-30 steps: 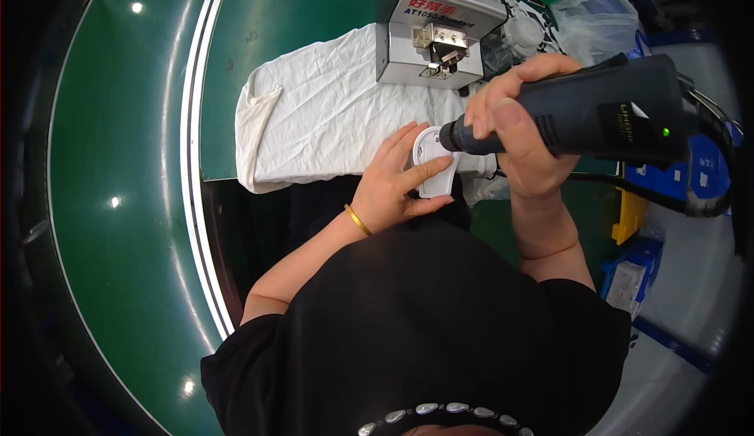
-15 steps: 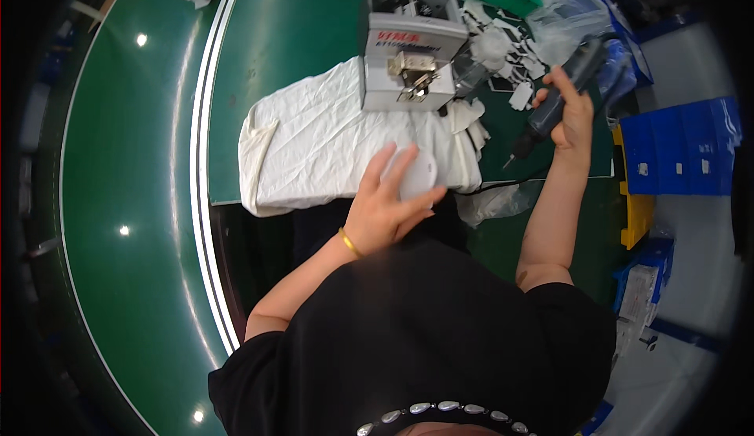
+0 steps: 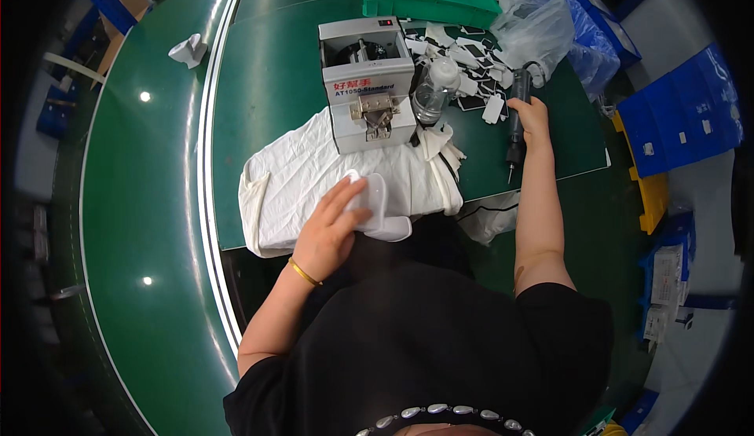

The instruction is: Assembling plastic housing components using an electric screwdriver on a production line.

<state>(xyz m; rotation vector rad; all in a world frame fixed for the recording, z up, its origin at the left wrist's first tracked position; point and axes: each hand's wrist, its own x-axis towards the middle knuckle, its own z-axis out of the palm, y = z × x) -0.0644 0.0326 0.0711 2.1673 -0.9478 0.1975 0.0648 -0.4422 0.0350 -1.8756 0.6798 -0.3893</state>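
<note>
My left hand [image 3: 328,228] is over the white cloth [image 3: 287,177] near the table's front edge. Its fingers are curled against a smooth white plastic piece [image 3: 375,200] with a rounded outline; the thumb's side faces the table edge. Just beneath lies a second white rounded part [image 3: 393,230], and whether the two are joined I cannot tell. Out to the right, my right hand [image 3: 534,122] is closed round a dark electric screwdriver [image 3: 515,126], its thin bit pointing toward the table's front edge. Beyond the cloth stands a grey screw feeder [image 3: 365,82] with a metal pick-up at its front.
Beside the feeder is a clear pump bottle [image 3: 434,90]. Behind it, white and black flat pieces [image 3: 475,63] lie scattered. A green bin [image 3: 428,0] and a clear plastic bag [image 3: 536,27] occupy the back. Blue bins [image 3: 679,114] stand at right; a crumpled white item [image 3: 188,49] lies left.
The view has shifted. My right hand has brought the screwdriver from a slanted to a nearly upright line. My left hand has moved left, and the white pieces show more plainly.
</note>
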